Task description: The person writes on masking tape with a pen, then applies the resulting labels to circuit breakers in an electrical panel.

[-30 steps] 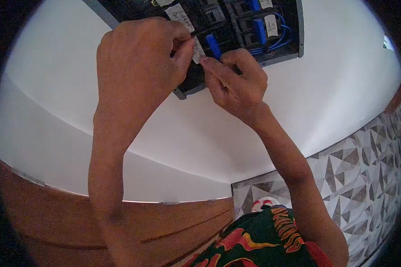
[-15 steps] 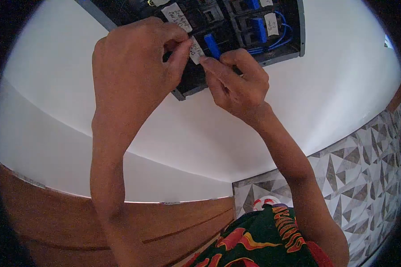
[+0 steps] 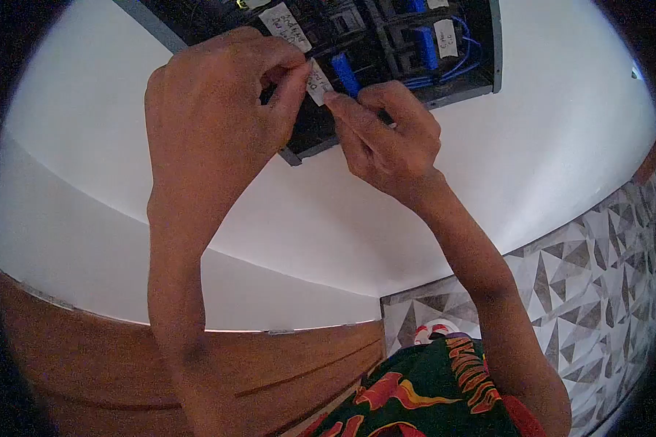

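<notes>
A small white label with handwriting (image 3: pixel 317 84) sits low in a dark electrical box (image 3: pixel 459 95), pinched at both ends. My left hand (image 3: pixel 215 109) grips its upper left end between thumb and index finger. At its lower right end my right hand (image 3: pixel 393 138) holds it with closed fingertips. Just above is another handwritten label (image 3: pixel 288 28), partly beside my left fingers. A blue part (image 3: pixel 345 73) lies right of the held label, and a second blue part (image 3: pixel 426 48) stands farther right next to a white label (image 3: pixel 446 38).
Blue wires (image 3: pixel 463 69) loop at the box's right side. The box is set against a white wall (image 3: pixel 306 218). Below are a brown wooden surface (image 3: pixel 291 371) and patterned floor tiles (image 3: pixel 576 291). Dark green patterned clothing (image 3: pixel 423 393) shows at the bottom.
Both hands stay on the label, with my left hand shifted very slightly left. The label's lower end has moved a little left.
</notes>
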Demonstrator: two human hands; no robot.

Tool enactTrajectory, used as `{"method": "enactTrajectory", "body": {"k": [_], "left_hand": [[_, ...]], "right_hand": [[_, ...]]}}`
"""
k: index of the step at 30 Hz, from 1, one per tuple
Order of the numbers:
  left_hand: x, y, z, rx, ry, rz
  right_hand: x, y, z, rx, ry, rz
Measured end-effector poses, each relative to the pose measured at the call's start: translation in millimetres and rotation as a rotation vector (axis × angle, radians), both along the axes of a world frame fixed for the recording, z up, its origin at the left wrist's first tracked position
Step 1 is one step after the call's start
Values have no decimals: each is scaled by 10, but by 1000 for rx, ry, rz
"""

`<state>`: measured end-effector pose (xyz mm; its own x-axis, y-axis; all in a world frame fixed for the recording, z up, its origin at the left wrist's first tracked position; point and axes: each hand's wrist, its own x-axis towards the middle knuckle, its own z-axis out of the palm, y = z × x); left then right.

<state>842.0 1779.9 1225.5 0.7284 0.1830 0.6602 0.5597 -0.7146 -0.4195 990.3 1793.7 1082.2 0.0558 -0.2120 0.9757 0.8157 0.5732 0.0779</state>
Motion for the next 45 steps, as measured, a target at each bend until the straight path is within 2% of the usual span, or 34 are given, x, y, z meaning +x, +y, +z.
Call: {"method": "enactTrajectory", "body": {"k": [9, 12, 23, 25, 40, 45], "left_hand": [[-9, -4, 0, 2, 13, -1], [-10, 2, 2, 7, 19, -4], [-10, -7, -13, -70, -14, -46], [-24, 21, -8, -2, 19, -78], [48, -59, 12, 22, 23, -63], [78, -140, 5, 88, 10, 96]], "right_hand": [[-7, 20, -16, 29, 21, 3], [-9, -11, -15, -35, 18, -15], [-30, 67, -56, 66, 40, 12], [-31, 65, -57, 60, 41, 15], [-26, 6, -72, 109, 82, -1], [-27, 89, -118, 167, 95, 48]]}}
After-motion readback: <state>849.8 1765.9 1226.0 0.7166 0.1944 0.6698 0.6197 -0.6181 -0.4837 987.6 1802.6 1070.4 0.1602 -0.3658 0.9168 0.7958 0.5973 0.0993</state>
